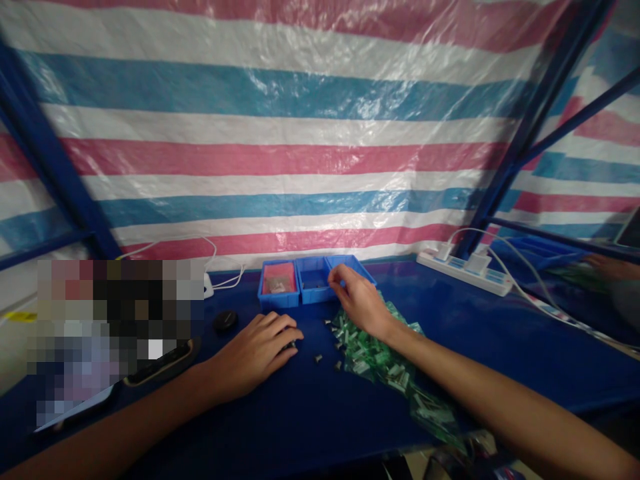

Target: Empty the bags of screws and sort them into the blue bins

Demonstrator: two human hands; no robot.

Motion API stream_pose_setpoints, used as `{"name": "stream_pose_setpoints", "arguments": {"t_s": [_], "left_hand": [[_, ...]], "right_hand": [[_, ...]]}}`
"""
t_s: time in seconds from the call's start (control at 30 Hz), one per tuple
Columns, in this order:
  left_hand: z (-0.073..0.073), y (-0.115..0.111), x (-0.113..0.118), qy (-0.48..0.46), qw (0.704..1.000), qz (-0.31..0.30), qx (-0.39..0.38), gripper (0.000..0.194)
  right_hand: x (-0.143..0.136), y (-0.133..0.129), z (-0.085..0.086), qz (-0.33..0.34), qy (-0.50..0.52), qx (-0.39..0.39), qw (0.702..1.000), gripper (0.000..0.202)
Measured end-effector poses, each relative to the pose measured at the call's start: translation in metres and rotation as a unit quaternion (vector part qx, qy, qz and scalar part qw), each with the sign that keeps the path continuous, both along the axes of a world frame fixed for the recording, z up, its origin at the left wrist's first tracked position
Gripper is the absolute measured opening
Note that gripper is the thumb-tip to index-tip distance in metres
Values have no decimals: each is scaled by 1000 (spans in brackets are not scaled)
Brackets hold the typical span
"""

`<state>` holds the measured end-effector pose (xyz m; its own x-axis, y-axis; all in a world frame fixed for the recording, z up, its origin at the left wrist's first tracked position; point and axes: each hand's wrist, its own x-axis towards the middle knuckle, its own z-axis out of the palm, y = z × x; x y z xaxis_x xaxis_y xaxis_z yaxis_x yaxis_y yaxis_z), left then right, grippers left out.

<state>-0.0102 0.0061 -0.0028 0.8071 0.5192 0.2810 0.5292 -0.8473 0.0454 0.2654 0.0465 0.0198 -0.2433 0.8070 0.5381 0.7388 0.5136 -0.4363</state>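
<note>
On the blue desk, a phone and a dark round disc lie left of the left hand, which rests palm down, its fingers curled over something small that I cannot make out, seemingly to pin it in place. Loose metal parts sit between the hands beside a heap of green pieces. The right hand reaches over the heap to the 3 bins, fingertips pinched together at the rightmost bin's rim; a power strip lies far right.
</note>
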Motion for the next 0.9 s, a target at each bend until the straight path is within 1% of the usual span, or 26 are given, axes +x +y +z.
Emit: {"name": "stream_pose_setpoints", "arguments": {"t_s": [0.17,0.33,0.57,0.8,0.9], "left_hand": [[-2,1,0,0,1000,5,-2,27],[-4,0,-1,-1,1000,5,-4,25],[-2,1,0,4,1000,6,-8,26],[-1,1,0,-5,1000,0,3,30],[-1,1,0,-2,1000,3,-1,29]], "right_hand": [[-2,-6,3,-71,-124,-7,990,11],[-3,-8,4,-114,-198,-15,973,20],[-3,-9,3,-112,-221,-14,969,25],[-5,-11,1,-122,-224,-4,967,22],[-5,-12,2,-114,-222,1,968,23]]}}
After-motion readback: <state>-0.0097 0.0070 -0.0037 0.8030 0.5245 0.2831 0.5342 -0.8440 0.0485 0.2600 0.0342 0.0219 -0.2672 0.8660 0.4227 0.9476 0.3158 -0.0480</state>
